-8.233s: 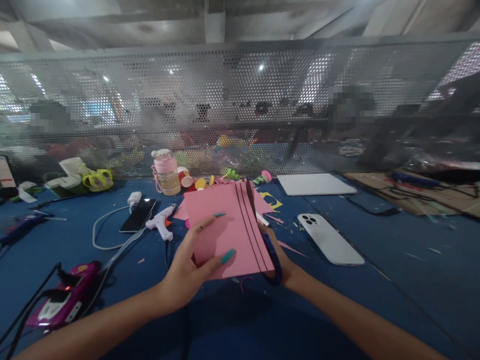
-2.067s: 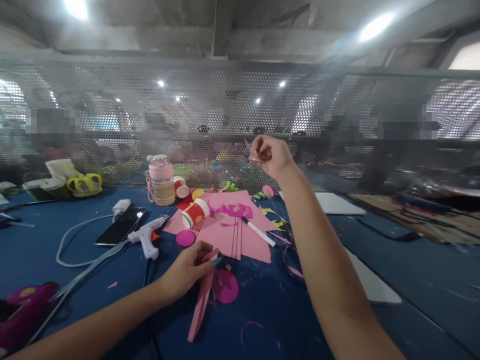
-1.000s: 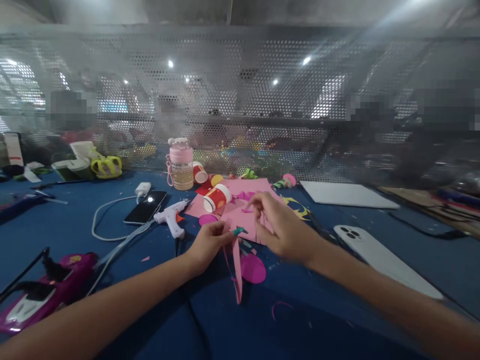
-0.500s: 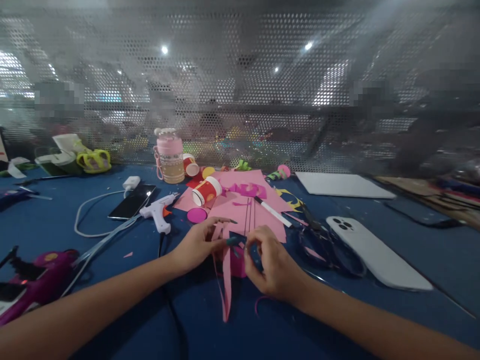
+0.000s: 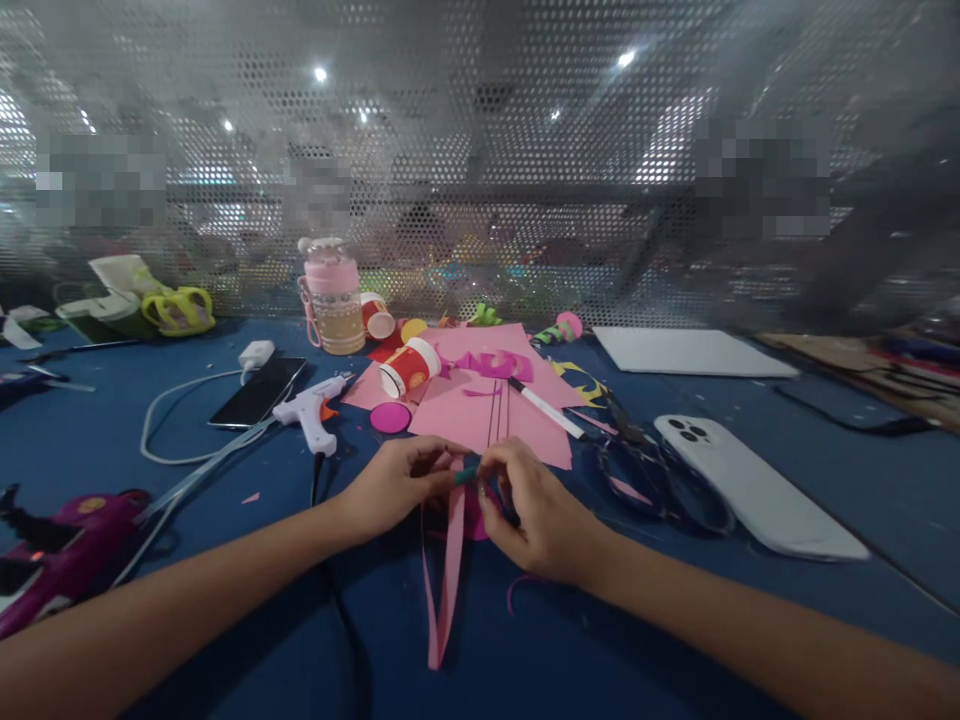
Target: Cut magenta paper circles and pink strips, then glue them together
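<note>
At the near middle of a blue desk (image 5: 600,650), a person's left hand (image 5: 388,490) is pinching the far end of a doubled pink paper strip (image 5: 448,595) between thumb and fingers, seemingly to steady it; its length is hanging toward the near side. The right hand (image 5: 540,525) is sitting just beside, fingers curled in and tips drawn together; whether they are gripping anything is hard to tell. Beyond, pink sheets (image 5: 450,415) are lying beneath a marker (image 5: 551,412). Scissors (image 5: 636,437) are resting right and a glue gun (image 5: 307,412) is lying left, both probably placed for easy reach.
</note>
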The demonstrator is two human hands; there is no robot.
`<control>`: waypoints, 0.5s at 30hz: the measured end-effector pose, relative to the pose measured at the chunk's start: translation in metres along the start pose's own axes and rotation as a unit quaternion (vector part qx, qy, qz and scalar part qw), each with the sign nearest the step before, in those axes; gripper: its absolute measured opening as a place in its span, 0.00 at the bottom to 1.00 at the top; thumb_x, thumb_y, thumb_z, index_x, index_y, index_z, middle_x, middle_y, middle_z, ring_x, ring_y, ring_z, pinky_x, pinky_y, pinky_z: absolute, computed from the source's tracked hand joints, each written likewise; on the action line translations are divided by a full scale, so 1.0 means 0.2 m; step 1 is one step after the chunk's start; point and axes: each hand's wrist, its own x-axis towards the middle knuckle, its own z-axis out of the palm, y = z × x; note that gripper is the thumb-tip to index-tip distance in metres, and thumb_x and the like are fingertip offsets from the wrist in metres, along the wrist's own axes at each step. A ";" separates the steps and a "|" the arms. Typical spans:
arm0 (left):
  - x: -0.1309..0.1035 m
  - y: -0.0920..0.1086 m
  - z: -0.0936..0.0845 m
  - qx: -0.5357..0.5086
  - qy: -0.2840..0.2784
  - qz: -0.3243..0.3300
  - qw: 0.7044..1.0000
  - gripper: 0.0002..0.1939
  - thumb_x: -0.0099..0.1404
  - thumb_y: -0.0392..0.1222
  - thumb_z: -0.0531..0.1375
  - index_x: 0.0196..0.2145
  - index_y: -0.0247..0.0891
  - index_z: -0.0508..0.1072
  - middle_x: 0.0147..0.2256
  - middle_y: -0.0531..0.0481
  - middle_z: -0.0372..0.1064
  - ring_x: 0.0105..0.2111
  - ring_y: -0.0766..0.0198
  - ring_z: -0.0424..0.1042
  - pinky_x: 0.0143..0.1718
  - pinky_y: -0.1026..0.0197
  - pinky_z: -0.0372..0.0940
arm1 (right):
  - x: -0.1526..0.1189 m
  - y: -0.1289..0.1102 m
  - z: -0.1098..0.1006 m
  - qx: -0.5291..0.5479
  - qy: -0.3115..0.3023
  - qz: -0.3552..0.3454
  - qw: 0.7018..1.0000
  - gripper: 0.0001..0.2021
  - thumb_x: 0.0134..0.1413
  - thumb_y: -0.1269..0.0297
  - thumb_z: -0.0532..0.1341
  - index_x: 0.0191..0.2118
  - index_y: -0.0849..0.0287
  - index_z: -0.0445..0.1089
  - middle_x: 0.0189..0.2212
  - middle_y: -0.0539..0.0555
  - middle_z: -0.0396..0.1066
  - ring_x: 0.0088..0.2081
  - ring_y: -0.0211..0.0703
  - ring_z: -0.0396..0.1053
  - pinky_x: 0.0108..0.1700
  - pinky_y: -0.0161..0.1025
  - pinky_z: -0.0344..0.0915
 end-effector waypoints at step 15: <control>0.01 0.00 0.00 -0.052 0.064 0.001 0.997 0.17 0.52 0.52 0.64 0.19 0.36 0.67 0.16 0.56 0.64 0.17 0.71 0.65 0.22 0.66 0.62 | 0.01 0.00 0.03 -0.008 0.030 -0.029 0.999 0.15 0.47 0.79 0.52 0.40 0.56 0.53 0.31 0.54 0.60 0.31 0.44 0.62 0.30 0.41 0.66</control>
